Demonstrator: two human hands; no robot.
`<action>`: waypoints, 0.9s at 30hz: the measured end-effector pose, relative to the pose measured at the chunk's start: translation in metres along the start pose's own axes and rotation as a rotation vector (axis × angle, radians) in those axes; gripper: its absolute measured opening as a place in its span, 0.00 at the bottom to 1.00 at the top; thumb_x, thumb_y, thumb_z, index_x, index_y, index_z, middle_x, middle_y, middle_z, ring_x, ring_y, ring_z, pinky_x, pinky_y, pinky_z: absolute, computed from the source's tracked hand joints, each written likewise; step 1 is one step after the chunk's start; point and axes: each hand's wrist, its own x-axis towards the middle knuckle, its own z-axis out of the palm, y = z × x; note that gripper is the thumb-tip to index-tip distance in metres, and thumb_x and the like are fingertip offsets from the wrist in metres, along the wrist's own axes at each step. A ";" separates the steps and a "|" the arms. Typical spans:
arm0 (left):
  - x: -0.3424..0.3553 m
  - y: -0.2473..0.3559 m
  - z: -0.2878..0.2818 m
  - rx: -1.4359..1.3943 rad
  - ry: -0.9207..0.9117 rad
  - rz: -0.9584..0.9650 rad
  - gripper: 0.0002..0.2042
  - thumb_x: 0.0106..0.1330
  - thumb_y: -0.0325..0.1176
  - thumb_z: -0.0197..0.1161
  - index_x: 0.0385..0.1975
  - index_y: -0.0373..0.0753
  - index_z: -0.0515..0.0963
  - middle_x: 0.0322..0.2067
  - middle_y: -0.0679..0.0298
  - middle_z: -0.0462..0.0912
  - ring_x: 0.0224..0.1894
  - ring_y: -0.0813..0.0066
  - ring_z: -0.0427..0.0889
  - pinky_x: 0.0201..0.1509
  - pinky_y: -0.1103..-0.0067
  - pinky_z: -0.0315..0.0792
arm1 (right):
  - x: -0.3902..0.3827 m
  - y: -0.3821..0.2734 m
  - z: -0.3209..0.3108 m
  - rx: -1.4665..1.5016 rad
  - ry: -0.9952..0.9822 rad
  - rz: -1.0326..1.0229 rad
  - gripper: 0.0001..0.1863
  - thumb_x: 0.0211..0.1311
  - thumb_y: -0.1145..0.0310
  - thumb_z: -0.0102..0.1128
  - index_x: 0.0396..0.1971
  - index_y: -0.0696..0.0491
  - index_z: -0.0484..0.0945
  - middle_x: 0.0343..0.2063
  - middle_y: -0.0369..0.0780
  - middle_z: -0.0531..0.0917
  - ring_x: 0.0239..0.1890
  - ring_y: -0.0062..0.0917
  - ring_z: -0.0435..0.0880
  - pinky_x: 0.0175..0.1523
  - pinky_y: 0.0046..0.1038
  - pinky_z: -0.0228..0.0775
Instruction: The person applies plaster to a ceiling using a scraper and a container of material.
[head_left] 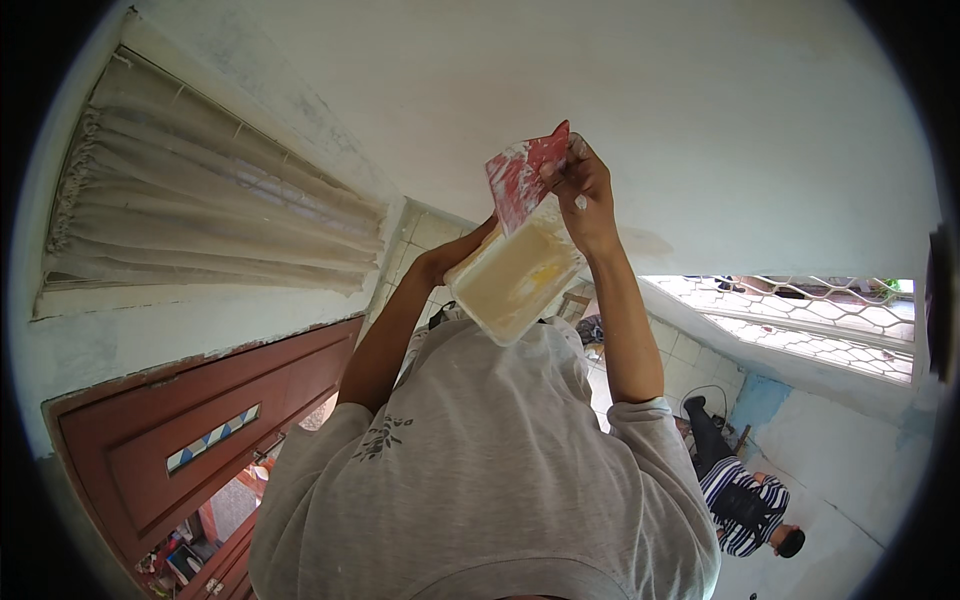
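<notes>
My right hand [585, 185] is raised and pinches a red plastic putty spreader [520, 175] by its right edge. White paste is smeared over the spreader's face, and its lower corner hangs over the rim of a rectangular cream tub [500, 312]. Pale and yellowish residue coats the inside of the tub. My left hand [484, 236] holds the tub from its far left side; its fingers are mostly hidden behind the tub and spreader. White paste also marks my right hand.
A pale plastered wall [700, 150] rises ahead. To the left are a curtained window [210, 190] and a reddish-brown door [200, 430]. At right is a window with a metal grille [800, 310]. Another person in a striped shirt [745, 505] is at lower right, over a tiled floor [690, 350].
</notes>
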 end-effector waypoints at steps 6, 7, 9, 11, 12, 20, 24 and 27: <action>0.003 -0.018 -0.009 0.053 0.090 0.007 0.40 0.74 0.69 0.34 0.76 0.44 0.57 0.71 0.64 0.67 0.70 0.75 0.69 0.72 0.79 0.67 | 0.008 -0.004 -0.001 0.242 0.262 -0.054 0.10 0.70 0.74 0.60 0.48 0.55 0.74 0.39 0.34 0.81 0.40 0.19 0.80 0.50 0.26 0.73; 0.001 -0.020 -0.008 -0.075 0.106 0.034 0.39 0.75 0.68 0.36 0.75 0.43 0.58 0.70 0.62 0.68 0.69 0.73 0.71 0.71 0.76 0.69 | 0.008 -0.015 0.007 0.387 0.322 -0.049 0.11 0.70 0.74 0.60 0.49 0.54 0.74 0.39 0.34 0.81 0.40 0.19 0.80 0.49 0.25 0.73; -0.002 -0.022 -0.007 -0.333 0.139 0.090 0.38 0.77 0.65 0.38 0.73 0.40 0.60 0.68 0.57 0.71 0.66 0.68 0.75 0.69 0.71 0.73 | -0.001 -0.025 0.006 0.360 0.400 -0.070 0.12 0.71 0.74 0.60 0.50 0.53 0.73 0.39 0.34 0.81 0.40 0.20 0.80 0.47 0.25 0.73; -0.003 -0.023 -0.006 -0.499 0.119 0.173 0.37 0.77 0.64 0.38 0.73 0.39 0.61 0.67 0.56 0.72 0.65 0.67 0.76 0.68 0.70 0.74 | -0.015 -0.035 0.002 0.194 0.453 -0.041 0.11 0.70 0.74 0.60 0.50 0.54 0.75 0.39 0.34 0.83 0.41 0.19 0.81 0.47 0.25 0.73; 0.001 -0.022 -0.002 -0.549 0.083 0.220 0.37 0.77 0.64 0.39 0.73 0.39 0.61 0.66 0.55 0.72 0.65 0.66 0.76 0.67 0.69 0.75 | -0.023 -0.045 -0.005 0.047 0.406 0.003 0.10 0.70 0.74 0.60 0.49 0.55 0.76 0.39 0.35 0.83 0.41 0.18 0.81 0.48 0.25 0.74; 0.000 0.002 0.006 -0.561 -0.162 0.346 0.35 0.79 0.61 0.40 0.71 0.36 0.62 0.64 0.50 0.74 0.61 0.60 0.80 0.63 0.64 0.79 | -0.061 -0.046 0.033 -0.454 0.236 0.241 0.13 0.66 0.76 0.65 0.48 0.65 0.79 0.34 0.42 0.89 0.34 0.17 0.86 0.39 0.21 0.78; 0.005 -0.007 0.002 -0.473 -0.046 0.359 0.37 0.77 0.63 0.41 0.70 0.34 0.63 0.61 0.46 0.75 0.58 0.53 0.82 0.58 0.59 0.83 | -0.064 -0.041 0.045 -0.522 0.244 0.230 0.17 0.63 0.74 0.67 0.49 0.66 0.78 0.33 0.48 0.90 0.30 0.23 0.89 0.36 0.24 0.79; 0.004 -0.002 0.001 -0.618 -0.217 0.305 0.45 0.71 0.72 0.39 0.70 0.34 0.63 0.62 0.45 0.74 0.59 0.52 0.81 0.60 0.58 0.81 | -0.063 -0.031 0.045 -0.464 0.250 0.225 0.17 0.64 0.76 0.65 0.50 0.68 0.77 0.32 0.48 0.90 0.30 0.23 0.89 0.36 0.24 0.80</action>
